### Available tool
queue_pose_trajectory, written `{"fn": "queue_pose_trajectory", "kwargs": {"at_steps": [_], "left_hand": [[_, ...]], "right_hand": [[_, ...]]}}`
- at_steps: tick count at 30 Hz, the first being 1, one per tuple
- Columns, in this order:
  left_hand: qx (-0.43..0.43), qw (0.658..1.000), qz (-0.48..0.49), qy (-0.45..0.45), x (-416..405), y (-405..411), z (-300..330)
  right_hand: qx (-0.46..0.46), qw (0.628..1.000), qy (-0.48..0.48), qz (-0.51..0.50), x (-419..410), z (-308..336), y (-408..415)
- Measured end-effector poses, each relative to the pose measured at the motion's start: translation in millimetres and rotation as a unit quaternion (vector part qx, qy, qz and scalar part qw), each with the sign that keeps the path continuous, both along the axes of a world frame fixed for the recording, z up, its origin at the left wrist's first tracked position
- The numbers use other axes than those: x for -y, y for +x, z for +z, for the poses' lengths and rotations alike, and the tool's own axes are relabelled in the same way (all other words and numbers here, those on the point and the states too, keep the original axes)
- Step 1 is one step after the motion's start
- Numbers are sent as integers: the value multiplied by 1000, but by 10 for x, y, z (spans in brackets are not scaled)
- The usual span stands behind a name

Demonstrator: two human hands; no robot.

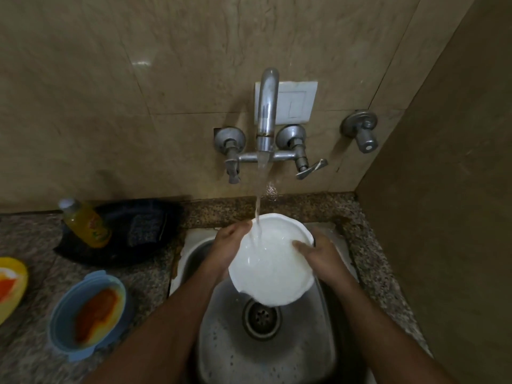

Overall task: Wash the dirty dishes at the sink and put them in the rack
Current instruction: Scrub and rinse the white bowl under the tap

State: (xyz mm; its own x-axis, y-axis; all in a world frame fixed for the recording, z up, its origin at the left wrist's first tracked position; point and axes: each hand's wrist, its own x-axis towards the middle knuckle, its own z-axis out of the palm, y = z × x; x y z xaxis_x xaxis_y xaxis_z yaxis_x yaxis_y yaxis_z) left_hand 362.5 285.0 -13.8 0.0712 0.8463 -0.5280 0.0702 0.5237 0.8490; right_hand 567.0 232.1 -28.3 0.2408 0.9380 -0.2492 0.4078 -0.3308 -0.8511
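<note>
Both hands on the white plate (270, 261), held tilted over the steel sink (266, 353) under the running tap (266, 112). Left hand (230, 245) curled round the far-left rim, thumb side toward the stream; right hand (318, 256) gripping the right rim, fingers laid over the inner face. Water struck the upper part of the plate and ran off the low edge toward the drain (260, 318). Best done, judging by this, by turning the plate slowly so the stream crossed every part, rubbing with the fingers, keeping the tilt toward the drain. Still dirty on the table (25, 342): blue bowl (86, 314) and yellow dish (11, 284). Rack not seen.
</note>
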Motion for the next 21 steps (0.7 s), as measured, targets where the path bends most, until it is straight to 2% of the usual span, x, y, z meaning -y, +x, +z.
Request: {"fn": "queue_pose_trajectory", "kwargs": {"at_steps": [1, 2, 5, 7, 8, 10, 12, 15, 17, 21], "left_hand": [[1, 1000, -9, 1, 7, 12, -8], [-3, 1000, -12, 4, 10, 4, -63], [15, 999, -19, -22, 105, -69, -161], [48, 998, -5, -45, 213, -113, -163], [62, 997, 11, -49, 253, -140, -182], [78, 995, 30, -64, 307, -174, -217], [74, 994, 46, -71, 330, -210, -181], [21, 996, 61, -64, 268, -294, -98], [-38, 997, 33, -61, 217, -374, -30], [-137, 985, -41, -95, 134, -549, 101]], "right_hand": [[-29, 999, -28, 7, -21, 19, 35], [-18, 999, -31, 16, -33, 23, 55], [106, 994, 24, 19, 5, 10, -6], [124, 990, 64, -10, 59, -8, -74], [82, 994, 63, -25, 70, -45, -84], [-84, 995, 24, -58, 88, -115, -105], [-234, 968, -54, -77, 118, -187, -161], [-356, 919, -155, -62, 189, -333, -281], [-401, 893, -203, -31, 227, -399, -353], [-366, 893, -262, -5, 273, -380, -452]]}}
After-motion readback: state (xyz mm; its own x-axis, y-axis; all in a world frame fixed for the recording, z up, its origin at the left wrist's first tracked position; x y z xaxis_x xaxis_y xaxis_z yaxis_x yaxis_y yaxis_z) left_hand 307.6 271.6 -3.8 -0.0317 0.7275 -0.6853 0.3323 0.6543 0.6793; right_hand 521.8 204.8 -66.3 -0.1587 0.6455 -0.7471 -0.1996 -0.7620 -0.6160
